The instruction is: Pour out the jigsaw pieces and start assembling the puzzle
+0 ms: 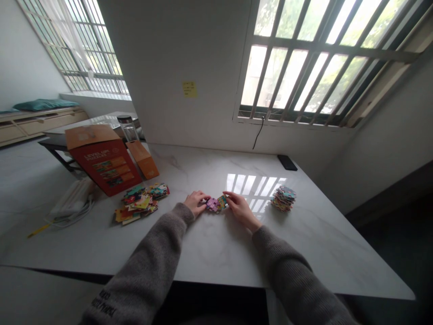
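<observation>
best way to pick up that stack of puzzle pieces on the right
Take the stack of puzzle pieces low, at its base just above the marble tabletop, squeezing its left and right edges, coming from the near side with the right hand, the closer hand. The pieces sit staggered and loose, so a grip near the top would probably slide them apart.

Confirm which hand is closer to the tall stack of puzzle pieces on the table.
Right. The right hand is just left of the stack of puzzle pieces; the left hand is farther left, beyond the pink puzzle pieces.
</observation>
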Demonstrator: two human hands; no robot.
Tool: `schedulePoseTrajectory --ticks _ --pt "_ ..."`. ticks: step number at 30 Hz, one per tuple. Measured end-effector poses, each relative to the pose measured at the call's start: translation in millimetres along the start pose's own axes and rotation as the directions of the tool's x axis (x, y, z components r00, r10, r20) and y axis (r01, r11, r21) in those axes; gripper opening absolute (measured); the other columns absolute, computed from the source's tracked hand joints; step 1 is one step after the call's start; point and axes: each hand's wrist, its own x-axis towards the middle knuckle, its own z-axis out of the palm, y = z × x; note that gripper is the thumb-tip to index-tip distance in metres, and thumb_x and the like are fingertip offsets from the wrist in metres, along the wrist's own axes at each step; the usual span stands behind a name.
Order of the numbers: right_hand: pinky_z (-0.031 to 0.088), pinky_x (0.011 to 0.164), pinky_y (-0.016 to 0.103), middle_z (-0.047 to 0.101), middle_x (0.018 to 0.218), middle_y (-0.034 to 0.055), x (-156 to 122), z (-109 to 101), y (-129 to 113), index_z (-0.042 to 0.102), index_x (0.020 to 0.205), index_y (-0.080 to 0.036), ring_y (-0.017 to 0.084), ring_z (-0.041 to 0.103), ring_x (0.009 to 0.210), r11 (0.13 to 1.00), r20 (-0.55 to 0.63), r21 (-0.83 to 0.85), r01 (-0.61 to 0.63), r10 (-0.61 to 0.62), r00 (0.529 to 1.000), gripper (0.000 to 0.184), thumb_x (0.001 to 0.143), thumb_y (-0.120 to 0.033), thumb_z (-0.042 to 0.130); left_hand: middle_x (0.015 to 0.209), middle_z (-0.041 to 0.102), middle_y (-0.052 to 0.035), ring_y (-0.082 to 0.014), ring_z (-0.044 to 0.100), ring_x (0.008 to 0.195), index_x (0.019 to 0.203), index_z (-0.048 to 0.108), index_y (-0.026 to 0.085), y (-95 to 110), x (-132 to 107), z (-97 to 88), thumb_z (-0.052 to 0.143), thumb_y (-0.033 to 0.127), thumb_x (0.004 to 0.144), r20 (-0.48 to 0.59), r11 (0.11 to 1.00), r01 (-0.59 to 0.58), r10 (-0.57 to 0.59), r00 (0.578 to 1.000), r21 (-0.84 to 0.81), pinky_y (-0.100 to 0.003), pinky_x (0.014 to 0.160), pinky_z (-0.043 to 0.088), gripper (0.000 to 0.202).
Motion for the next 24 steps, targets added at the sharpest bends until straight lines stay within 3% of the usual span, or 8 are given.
schedulePoseTrajectory --ticks 4,7,10,13,18,21,24 --pt "0.042 0.059 0.025 0.069 0.087 0.0039 -4.1 1.4 -2.8 0.069 0.114 -0.019 0.013 0.054 0.066 1.000 -0.001 0.016 -0.026 0.026 1.000 0.041 0.081 -0.042 0.061 0.102 0.070 -0.0048 -0.0197 0.057 0.089 0.112 0.068 0.024 -0.4 3.3 7.2 0.050 0.009 0.072 -0.046 0.989 -0.017 0.010 0.999 -0.146 -0.035 0.087 0.048 0.046" --pt "0.040 0.054 0.024 0.066 0.079 0.0026 -4.0 6.1 -5.4 0.067 0.118 -0.018 0.012 0.051 0.060 0.995 0.021 0.062 -0.080 0.079 0.997 0.044 0.081 -0.043 0.062 0.101 0.069 -0.0053 -0.0173 0.059 0.084 0.118 0.064 0.022 1.5 4.5 11.5 0.049 0.013 0.075 -0.078 0.964 -0.006 -0.016 0.997 -0.267 -0.031 0.077 0.050 0.046" --pt "0.043 0.061 0.025 0.062 0.076 0.0012 0.8 14.5 -6.4 0.063 0.123 -0.018 0.013 0.053 0.064 0.998 0.040 0.052 -0.033 0.031 0.999 0.045 0.083 -0.040 0.061 0.099 0.069 -0.0071 -0.0174 0.061 0.083 0.114 0.065 0.019 3.2 5.0 10.4 0.050 0.023 0.082 -0.140 0.968 0.055 -0.091 0.986 -0.245 -0.030 0.076 0.049 0.036" --pt "0.046 0.071 0.029 0.059 0.077 0.0005 6.5 22.3 -5.5 0.062 0.123 -0.020 0.015 0.054 0.071 0.983 0.030 -0.162 0.082 -0.078 0.996 0.040 0.085 -0.033 0.059 0.098 0.069 -0.0071 -0.0200 0.059 0.090 0.102 0.070 0.021 5.2 4.5 6.8 0.047 0.033 0.089 -0.173 0.980 0.164 -0.182 0.968 -0.115 -0.035 0.085 0.044 0.030" --pt "0.042 0.089 0.037 0.058 0.096 0.0078 6.1 26.5 -3.1 0.069 0.108 -0.021 0.023 0.053 0.095 0.784 0.005 -0.612 0.106 -0.130 0.992 0.027 0.083 -0.030 0.064 0.103 0.065 -0.0067 -0.0276 0.053 0.104 0.102 0.072 0.026 15.9 0.3 10.4 0.057 0.053 0.083 -0.109 0.973 0.204 -0.193 0.975 0.106 -0.042 0.091 0.037 0.037" --pt "0.039 0.092 0.040 0.058 0.105 0.0114 2.3 26.5 -4.2 0.066 0.117 -0.023 0.027 0.050 0.104 0.693 0.028 -0.713 0.102 -0.118 0.993 0.033 0.087 -0.035 0.060 0.107 0.062 -0.0073 -0.0297 0.051 0.108 0.107 0.069 0.026 22.3 -2.2 14.9 0.062 0.056 0.078 -0.073 0.970 0.193 -0.184 0.980 0.146 -0.043 0.091 0.036 0.042" --pt "0.038 0.091 0.040 0.060 0.106 0.0129 0.8 25.9 -6.2 0.067 0.116 -0.021 0.028 0.052 0.102 0.668 0.096 -0.735 0.112 -0.061 0.993 0.031 0.090 -0.035 0.057 0.110 0.062 -0.0075 -0.0295 0.051 0.109 0.108 0.066 0.024 24.4 -3.9 15.8 0.062 0.053 0.079 -0.035 0.973 0.190 -0.188 0.982 0.127 -0.042 0.090 0.036 0.041"
